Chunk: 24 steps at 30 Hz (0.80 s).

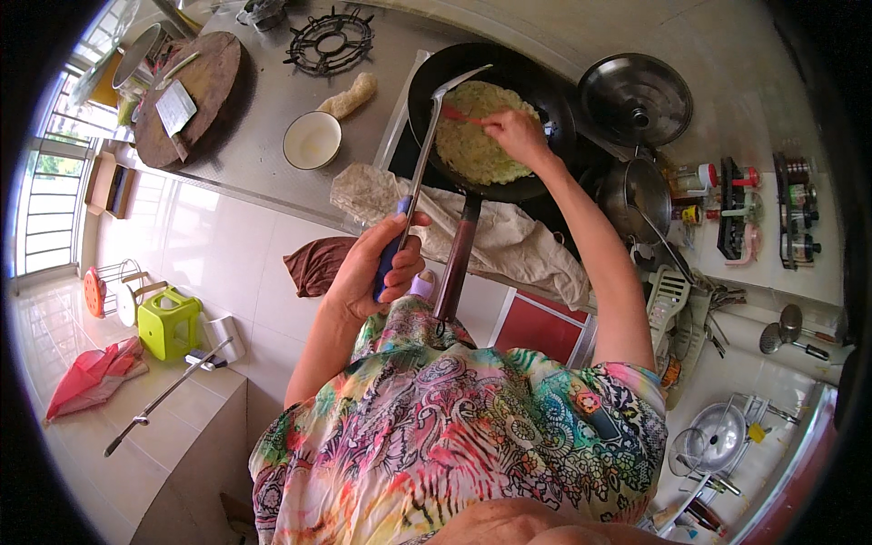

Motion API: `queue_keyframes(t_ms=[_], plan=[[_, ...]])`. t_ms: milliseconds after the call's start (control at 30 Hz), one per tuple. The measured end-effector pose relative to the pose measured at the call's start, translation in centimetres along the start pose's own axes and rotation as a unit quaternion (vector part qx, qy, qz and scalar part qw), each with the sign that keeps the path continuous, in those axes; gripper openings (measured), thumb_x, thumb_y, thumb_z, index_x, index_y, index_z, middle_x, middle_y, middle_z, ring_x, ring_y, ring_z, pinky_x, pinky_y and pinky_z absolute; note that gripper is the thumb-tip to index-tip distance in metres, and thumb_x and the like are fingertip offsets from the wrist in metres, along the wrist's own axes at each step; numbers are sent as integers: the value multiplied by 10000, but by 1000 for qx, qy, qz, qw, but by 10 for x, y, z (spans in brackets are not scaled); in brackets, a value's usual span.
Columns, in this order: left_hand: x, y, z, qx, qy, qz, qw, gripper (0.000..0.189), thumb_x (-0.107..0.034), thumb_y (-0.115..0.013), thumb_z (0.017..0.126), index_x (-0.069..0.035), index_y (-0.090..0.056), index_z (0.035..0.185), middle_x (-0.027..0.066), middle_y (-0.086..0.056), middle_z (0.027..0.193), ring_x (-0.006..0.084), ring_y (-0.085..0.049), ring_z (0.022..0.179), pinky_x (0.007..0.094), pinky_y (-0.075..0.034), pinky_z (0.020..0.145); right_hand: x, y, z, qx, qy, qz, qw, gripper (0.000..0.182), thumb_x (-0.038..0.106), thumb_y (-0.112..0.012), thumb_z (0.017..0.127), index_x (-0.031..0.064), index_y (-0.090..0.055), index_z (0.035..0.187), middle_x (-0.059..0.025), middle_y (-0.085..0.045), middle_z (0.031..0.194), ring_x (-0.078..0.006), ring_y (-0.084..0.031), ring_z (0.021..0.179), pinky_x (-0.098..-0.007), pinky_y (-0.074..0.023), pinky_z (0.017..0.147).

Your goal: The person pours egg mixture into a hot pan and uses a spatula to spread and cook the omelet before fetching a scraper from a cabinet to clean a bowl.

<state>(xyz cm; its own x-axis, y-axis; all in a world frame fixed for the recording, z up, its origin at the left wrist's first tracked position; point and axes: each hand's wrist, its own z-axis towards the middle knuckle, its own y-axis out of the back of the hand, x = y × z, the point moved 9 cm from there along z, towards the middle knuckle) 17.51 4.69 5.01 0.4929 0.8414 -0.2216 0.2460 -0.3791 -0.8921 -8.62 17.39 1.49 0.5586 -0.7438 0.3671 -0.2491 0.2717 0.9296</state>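
Note:
A black wok (426, 82) with a long brown wooden handle sits on the stove, and a flat, round, greenish-yellow pancake (484, 153) lies in it. My left hand (392, 259) grips the blue handle of a long metal spatula (428, 146), whose blade reaches over the wok's left side. Over the pancake, my right hand (516, 136) is closed on a thin red utensil (463, 116); its far end is at the pancake's left part, and its exact kind is unclear.
A beige cloth (490, 238) lies along the stove's front edge. Left of the wok are a white bowl (312, 140), a loofah-like scrubber (351, 95) and a round chopping board (221, 82) bearing a cleaver (176, 109). To the right are a metal lid (635, 95) and a saucepan (644, 197).

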Motion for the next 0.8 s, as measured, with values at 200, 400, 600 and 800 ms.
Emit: queue_keyframes(t_ms=[200,400,600,800], plan=[[2,2,1,-11,3,-3,1000,335,-304,-448,999,-45,-476,1209,-16,-366,616,41,-316,429,164,-288,266,12,39,-57,141,105,-133,975,158,133,-660,768,119,-723,912,-70,-650,901,-270,-636,913,-400,-510,768],[5,2,0,-9,-5,-6,1000,331,-304,-442,1002,-44,-475,1204,-14,-365,612,44,-320,429,170,-295,262,-10,90,-39,105,44,-120,986,169,163,-674,798,126,-722,956,-65,-642,888,-251,-633,880,-383,-500,764],[9,1,0,-12,-7,-16,1000,321,-296,-436,1004,-42,-466,1198,-12,-364,610,47,-318,431,169,-294,260,13,13,-13,53,80,46,994,201,213,-655,816,150,-721,995,-63,-666,960,-269,-636,918,-383,-499,786],[7,2,-2,-19,-20,-17,999,318,-292,-429,1007,-39,-463,1197,-13,-362,612,45,-316,436,166,-290,260,-18,31,-40,179,113,-112,971,198,138,-694,743,136,-721,939,-70,-663,918,-280,-638,901,-389,-506,765]])
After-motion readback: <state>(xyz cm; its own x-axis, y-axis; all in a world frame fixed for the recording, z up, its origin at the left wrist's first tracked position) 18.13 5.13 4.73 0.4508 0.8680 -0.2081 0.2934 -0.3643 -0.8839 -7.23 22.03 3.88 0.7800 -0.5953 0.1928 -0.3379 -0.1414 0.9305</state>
